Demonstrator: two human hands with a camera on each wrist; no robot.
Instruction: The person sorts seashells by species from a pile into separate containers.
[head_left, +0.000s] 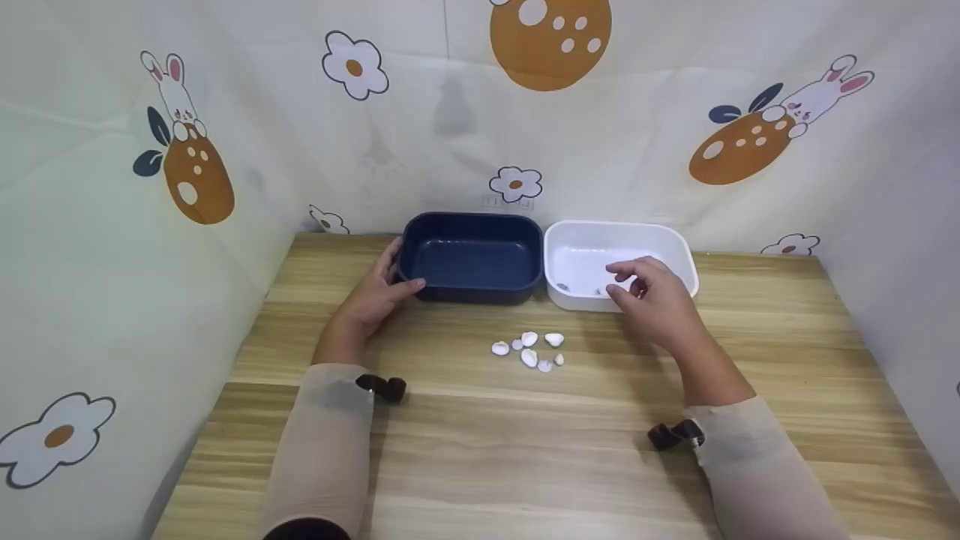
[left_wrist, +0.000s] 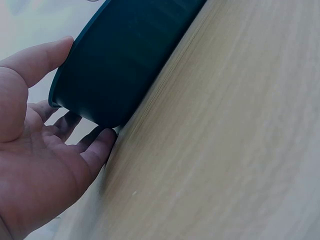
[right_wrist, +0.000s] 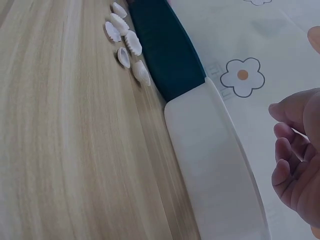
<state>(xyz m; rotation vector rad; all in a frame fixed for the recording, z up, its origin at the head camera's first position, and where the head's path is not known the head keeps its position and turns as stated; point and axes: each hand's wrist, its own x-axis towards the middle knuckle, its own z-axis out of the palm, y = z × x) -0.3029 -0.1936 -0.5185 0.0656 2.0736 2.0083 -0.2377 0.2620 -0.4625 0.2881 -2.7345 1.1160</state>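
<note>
My left hand (head_left: 373, 295) holds the left end of a dark blue plastic tub (head_left: 480, 295), thumb at the front rim and fingers along its side. The left wrist view shows the tub's outer wall (left_wrist: 115, 60) with fingertips against its lower corner. Over the white tub (head_left: 570, 301) hovers my right hand (head_left: 656, 300), fingers loosely bent, thumb and forefinger apart, nothing between them. Inside that tub lie a small shell (head_left: 563, 286) and another piece partly hidden by the hand. Several white seashells (head_left: 529, 358) lie loose on the table in front of the tubs.
The two tubs stand side by side on a wood-grain table (head_left: 510, 457), close to the back wall. A cloth printed with flowers, rabbits and orange fruit (head_left: 551, 45) covers the walls. Dark wrist straps (head_left: 382, 388) sit at both sleeve cuffs.
</note>
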